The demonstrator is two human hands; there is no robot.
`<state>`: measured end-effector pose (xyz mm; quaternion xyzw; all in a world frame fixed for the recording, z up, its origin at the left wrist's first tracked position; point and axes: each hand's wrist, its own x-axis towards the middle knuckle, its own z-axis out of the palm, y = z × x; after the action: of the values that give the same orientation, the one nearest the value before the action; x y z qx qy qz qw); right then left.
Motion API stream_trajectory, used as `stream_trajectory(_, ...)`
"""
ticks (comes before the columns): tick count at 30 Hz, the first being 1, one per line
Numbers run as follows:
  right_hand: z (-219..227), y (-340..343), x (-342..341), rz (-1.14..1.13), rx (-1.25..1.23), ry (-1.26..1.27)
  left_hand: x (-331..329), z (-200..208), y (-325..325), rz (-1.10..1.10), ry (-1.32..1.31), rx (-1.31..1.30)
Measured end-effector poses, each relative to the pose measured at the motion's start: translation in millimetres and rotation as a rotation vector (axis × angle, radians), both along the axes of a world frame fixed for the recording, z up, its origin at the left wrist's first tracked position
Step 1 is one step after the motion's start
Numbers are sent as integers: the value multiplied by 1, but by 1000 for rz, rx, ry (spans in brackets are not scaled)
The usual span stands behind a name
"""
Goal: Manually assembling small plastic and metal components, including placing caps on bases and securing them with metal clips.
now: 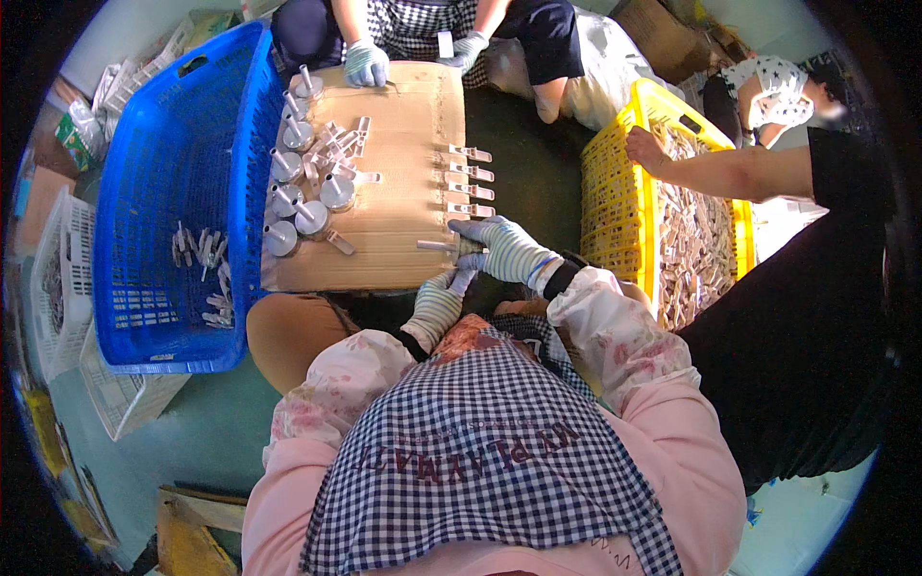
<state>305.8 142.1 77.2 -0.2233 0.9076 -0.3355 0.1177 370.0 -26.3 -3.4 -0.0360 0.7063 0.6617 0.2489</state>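
Note:
My right hand [507, 252], in a striped work glove, closes on a small part at the right edge of the cardboard sheet [403, 115]. A pale rod [437, 247] sticks out of it to the left. Just below, my gloved left hand [438, 303] has its fingers pinched together against the right fingertips; what they hold is hidden. Beyond my right hand, several clip-like pieces [471, 189] lie in a column along the sheet's right edge. On its left side stand several round metal discs with upright rods [312, 218], beside a heap of flat clip-like pieces [336, 146].
A blue plastic basket [115, 240] at the left holds a few loose pieces. The yellow basket [610, 192] at the right is full of them. Across the sheet are a co-worker's gloved hands [366, 65]; another person's bare arm [730, 173] reaches over the yellow basket.

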Motion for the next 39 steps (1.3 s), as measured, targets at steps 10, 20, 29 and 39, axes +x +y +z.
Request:
stream_trajectory(10,-4,-2,4,-25,-77,-194,15,44,-10,-113,199,45)
stream_trajectory(20,-10,3,-4,38,1,-52,-30,50,-14,-258,1032,-1052)
stream_trajectory(29,-12,1,5,-216,126,116,-91,55,-14,-767,850,-1011)
stream_trajectory(39,-5,-7,17,-296,356,338,-131,65,-5,-734,460,-1053)
